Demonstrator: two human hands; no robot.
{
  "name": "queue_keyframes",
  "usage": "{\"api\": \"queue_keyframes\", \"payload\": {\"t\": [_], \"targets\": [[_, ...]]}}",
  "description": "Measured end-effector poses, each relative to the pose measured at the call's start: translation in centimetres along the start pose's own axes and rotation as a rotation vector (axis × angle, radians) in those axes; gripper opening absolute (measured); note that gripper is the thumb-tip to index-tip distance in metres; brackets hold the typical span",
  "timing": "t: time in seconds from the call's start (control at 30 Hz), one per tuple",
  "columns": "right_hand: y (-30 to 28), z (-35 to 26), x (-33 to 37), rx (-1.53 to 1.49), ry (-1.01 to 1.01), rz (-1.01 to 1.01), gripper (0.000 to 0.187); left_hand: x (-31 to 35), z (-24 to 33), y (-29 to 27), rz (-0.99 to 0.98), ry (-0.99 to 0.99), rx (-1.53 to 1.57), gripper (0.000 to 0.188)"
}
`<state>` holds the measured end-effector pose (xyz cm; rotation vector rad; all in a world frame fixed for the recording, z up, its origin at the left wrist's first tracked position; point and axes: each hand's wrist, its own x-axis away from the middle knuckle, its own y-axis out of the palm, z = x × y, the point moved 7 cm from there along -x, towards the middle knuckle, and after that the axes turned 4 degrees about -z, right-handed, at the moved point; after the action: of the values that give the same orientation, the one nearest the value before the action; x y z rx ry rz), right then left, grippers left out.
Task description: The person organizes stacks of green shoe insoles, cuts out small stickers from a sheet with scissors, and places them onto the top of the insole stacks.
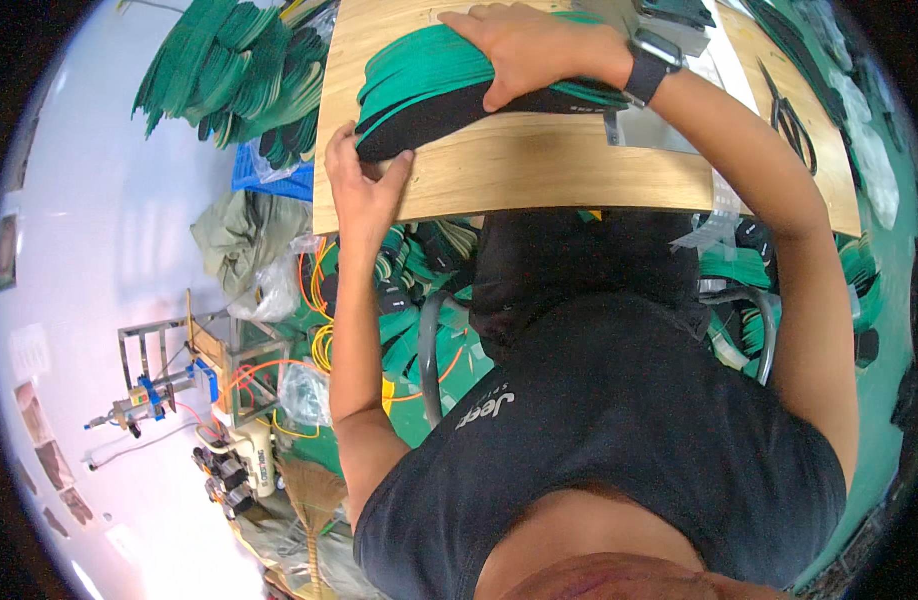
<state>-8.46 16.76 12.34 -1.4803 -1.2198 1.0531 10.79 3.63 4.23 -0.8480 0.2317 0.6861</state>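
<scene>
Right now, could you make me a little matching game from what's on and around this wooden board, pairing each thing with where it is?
Things:
1. left hand
2. right hand
3. scissors
4. heap of green pieces

Places:
A. lying on the board's right part
B. pressing on top of the green and black bundle
C. beyond the wooden board, off its left edge
D. gripping the bundle's black end at the board's near edge

Pairs: 1-D, 2-B, 3-A, 4-C

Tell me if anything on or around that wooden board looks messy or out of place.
Under the wooden board, green-and-black straps lie heaped on the floor, tangled with orange cords. On the board, both hands hold one neat bundle of straps; nothing looks damaged.
</scene>
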Motion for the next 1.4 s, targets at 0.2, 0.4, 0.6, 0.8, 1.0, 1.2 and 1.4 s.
{"api": "queue_keyframes", "payload": {"t": [0.2,0.4,0.6,0.8,1.0,1.2,1.4], "targets": [[-1.4,-2.1,0.6,0.059,-0.189,0.053,0.105,-1.1,4.0,-3.0,-0.029,0.079,-0.042,0.119],[-0.1,-2.8,0.3,0.001,-0.194,0.087,0.097,-2.5,4.9,0.1,-0.251,0.046,0.104,0.119],[1.4,-4.1,0.5,0.055,-0.315,0.271,0.116,-2.4,5.5,0.8,-0.157,0.192,-0.077,0.121],[1.6,-4.0,-0.3,0.031,-0.243,0.14,0.11,-2.0,5.4,0.8,-0.152,0.109,-0.015,0.115],[0.6,-4.6,-0.7,-0.082,-0.311,-0.01,0.091,-2.4,4.8,-1.0,-0.23,0.128,0.119,0.074],[-4.8,-12.8,7.1,-0.463,-0.704,0.005,0.091,-5.1,10.0,-4.6,-0.129,0.268,0.822,0.032],[-3.9,-18.0,11.9,-0.931,-0.779,-0.018,0.079,-0.9,19.1,1.8,-0.787,0.516,1.003,0.015]]}}
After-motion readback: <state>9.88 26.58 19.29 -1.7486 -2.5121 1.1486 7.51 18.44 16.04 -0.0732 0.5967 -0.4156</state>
